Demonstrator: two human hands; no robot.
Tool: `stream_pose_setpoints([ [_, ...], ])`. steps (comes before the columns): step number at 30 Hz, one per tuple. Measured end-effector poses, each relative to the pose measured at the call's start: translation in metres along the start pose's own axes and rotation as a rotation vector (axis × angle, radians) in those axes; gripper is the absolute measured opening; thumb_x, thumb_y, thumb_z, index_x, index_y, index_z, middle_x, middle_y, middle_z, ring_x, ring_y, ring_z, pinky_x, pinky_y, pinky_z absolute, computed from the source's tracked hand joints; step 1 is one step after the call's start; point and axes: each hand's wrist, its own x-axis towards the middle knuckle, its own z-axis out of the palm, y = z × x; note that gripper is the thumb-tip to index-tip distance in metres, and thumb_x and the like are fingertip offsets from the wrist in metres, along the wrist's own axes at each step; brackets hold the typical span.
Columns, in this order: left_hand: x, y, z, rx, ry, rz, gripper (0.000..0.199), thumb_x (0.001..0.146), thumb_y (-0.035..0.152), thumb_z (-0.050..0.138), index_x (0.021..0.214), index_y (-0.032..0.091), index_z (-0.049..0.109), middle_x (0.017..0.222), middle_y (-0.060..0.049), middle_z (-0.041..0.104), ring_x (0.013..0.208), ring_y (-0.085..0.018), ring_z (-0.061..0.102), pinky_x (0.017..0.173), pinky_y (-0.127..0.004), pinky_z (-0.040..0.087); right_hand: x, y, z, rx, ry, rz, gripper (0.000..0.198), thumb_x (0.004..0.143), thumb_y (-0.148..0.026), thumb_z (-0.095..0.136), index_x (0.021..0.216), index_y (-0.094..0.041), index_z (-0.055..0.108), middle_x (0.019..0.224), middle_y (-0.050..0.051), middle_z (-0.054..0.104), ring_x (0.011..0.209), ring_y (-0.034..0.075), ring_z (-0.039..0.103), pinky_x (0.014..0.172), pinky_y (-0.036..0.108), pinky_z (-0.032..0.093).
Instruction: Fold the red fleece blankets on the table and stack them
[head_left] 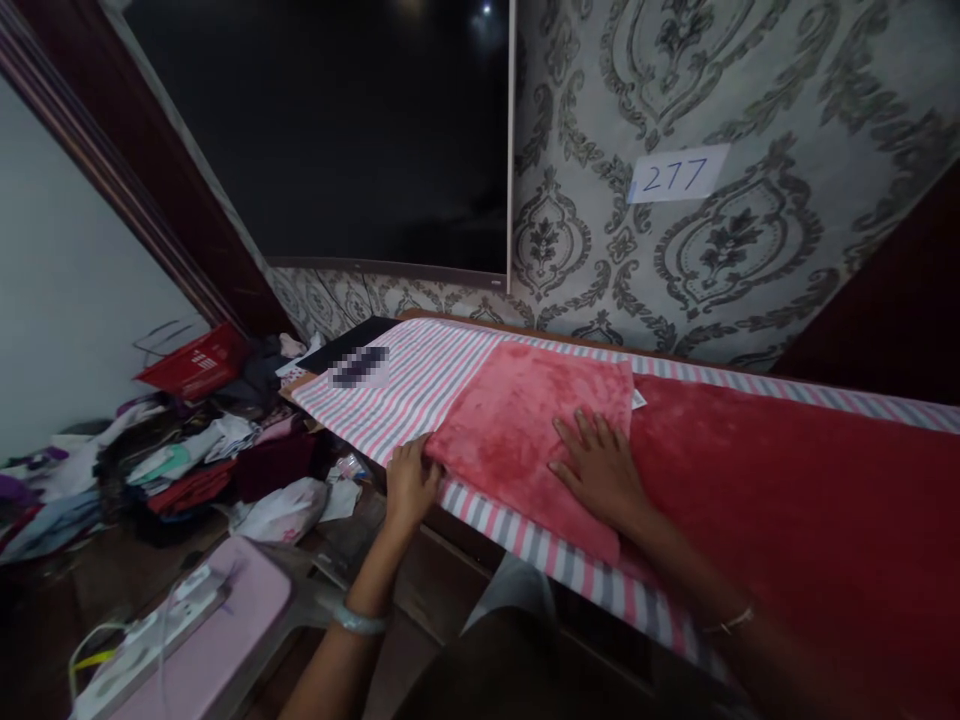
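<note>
A red plush blanket (795,500) lies over the table, its left end folded back so a lighter, pinkish side (502,430) faces up. A small white label (638,399) sticks out at the edge of the folded part. My left hand (411,482) is at the near left corner of the fold, fingers curled round the edge; the fingertips are partly hidden. Flat on the folded part, fingers spread, rests my right hand (600,465). Beneath the blanket is a striped pink, grey and white cloth (420,370).
A large dark television screen (337,130) hangs behind the table. On the left floor are heaped clothes (195,480), a red basket (199,360) and a white plastic bag (289,510). A power strip (154,640) lies on a pink stool (244,600) at lower left.
</note>
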Motion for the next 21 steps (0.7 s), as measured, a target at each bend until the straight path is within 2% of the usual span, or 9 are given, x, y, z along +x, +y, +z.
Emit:
stream_pose_setpoints([
  [4, 0.014, 0.002, -0.002, -0.147, -0.117, 0.018, 0.059, 0.068, 0.018, 0.056, 0.126, 0.014, 0.057, 0.116, -0.012, 0.068, 0.107, -0.029, 0.062, 0.095, -0.044, 0.049, 0.001, -0.001, 0.000, -0.004, 0.025, -0.003, 0.063, 0.095, -0.053, 0.043, 0.152, -0.025, 0.040, 0.160, 0.012, 0.033, 0.147, 0.037, 0.025, 0.116, 0.057, 0.021],
  [7, 0.020, 0.006, -0.005, -0.274, -0.237, -0.075, 0.063, 0.069, 0.020, 0.054, 0.133, 0.015, 0.052, 0.107, -0.006, 0.071, 0.089, -0.023, 0.067, 0.085, -0.037, 0.053, 0.000, -0.002, -0.001, -0.008, 0.031, 0.000, 0.063, 0.095, -0.051, 0.044, 0.151, -0.024, 0.042, 0.160, 0.012, 0.034, 0.146, 0.037, 0.027, 0.117, 0.056, 0.021],
  [9, 0.021, 0.010, -0.005, -0.269, -0.225, -0.105, 0.060, 0.071, 0.018, 0.053, 0.131, 0.016, 0.053, 0.108, -0.006, 0.072, 0.091, -0.022, 0.067, 0.087, -0.036, 0.052, -0.001, -0.002, -0.002, 0.003, 0.025, 0.000, 0.063, 0.094, -0.051, 0.045, 0.151, -0.024, 0.042, 0.160, 0.012, 0.034, 0.147, 0.038, 0.026, 0.117, 0.056, 0.021],
  [12, 0.022, 0.013, -0.004, -0.244, -0.161, -0.033, 0.064, 0.068, 0.014, 0.054, 0.132, 0.015, 0.054, 0.128, -0.011, 0.066, 0.115, -0.025, 0.061, 0.100, -0.038, 0.047, -0.001, -0.001, -0.002, 0.027, 0.015, -0.005, 0.065, 0.094, -0.053, 0.044, 0.152, -0.024, 0.041, 0.160, 0.013, 0.032, 0.147, 0.038, 0.025, 0.117, 0.056, 0.020],
  [13, 0.022, 0.013, -0.004, -0.256, -0.163, -0.018, 0.066, 0.067, 0.014, 0.055, 0.133, 0.015, 0.053, 0.131, -0.011, 0.064, 0.117, -0.025, 0.060, 0.101, -0.038, 0.046, -0.001, -0.001, -0.001, 0.032, 0.014, -0.008, 0.065, 0.094, -0.054, 0.043, 0.152, -0.024, 0.040, 0.160, 0.013, 0.032, 0.147, 0.038, 0.025, 0.117, 0.057, 0.020],
  [18, 0.027, 0.013, -0.010, -0.255, -0.229, -0.137, 0.058, 0.076, 0.019, 0.050, 0.133, 0.014, 0.053, 0.109, -0.007, 0.072, 0.082, -0.020, 0.068, 0.080, -0.033, 0.053, -0.002, 0.000, 0.001, 0.036, 0.032, -0.014, 0.064, 0.094, -0.053, 0.041, 0.152, -0.024, 0.041, 0.160, 0.013, 0.032, 0.147, 0.038, 0.025, 0.116, 0.058, 0.020],
  [21, 0.028, 0.027, -0.012, -0.102, -0.202, -0.111, 0.055, 0.076, 0.014, 0.052, 0.130, 0.015, 0.056, 0.118, -0.012, 0.070, 0.100, -0.026, 0.068, 0.087, -0.035, 0.050, -0.002, -0.001, 0.002, 0.030, 0.039, -0.016, 0.064, 0.094, -0.053, 0.042, 0.151, -0.023, 0.042, 0.160, 0.013, 0.033, 0.147, 0.037, 0.026, 0.116, 0.057, 0.020],
])
